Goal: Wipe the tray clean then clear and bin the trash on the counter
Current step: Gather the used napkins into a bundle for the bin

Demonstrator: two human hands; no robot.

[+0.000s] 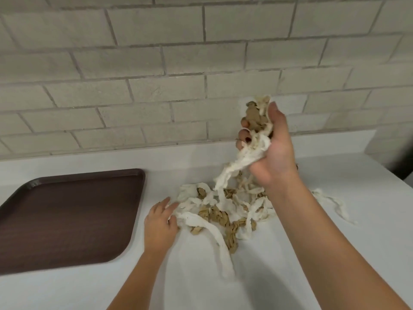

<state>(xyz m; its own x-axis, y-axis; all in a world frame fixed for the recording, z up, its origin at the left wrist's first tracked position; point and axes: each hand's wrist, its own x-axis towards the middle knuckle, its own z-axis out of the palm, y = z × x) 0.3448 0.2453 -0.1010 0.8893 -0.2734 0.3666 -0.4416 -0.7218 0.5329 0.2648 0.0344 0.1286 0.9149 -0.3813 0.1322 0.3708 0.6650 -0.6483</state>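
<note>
Trash (223, 211), soft white and tan crinkled paper strips, heaped on the smooth white counter (201, 287), right of the dark brown rounded tray (67, 220). Right hand (270, 153) holds up a fistful, fingers clenched around it; left hand (159, 222) rests spread fingers on the heap's edge.

Even soft light (faint shadows), wide-angle bowing, slight blur

Tray (67, 220) is being read as dark brown plastic, finely textured, low sheen. Worktop (268, 283) is being seen as white, smooth, matt. Trash (214, 211) is being shown as soft fibrous white paper strips plus crinkled tan paper. Brick wall (201, 52) is being shown rough, matt-painted.
</note>
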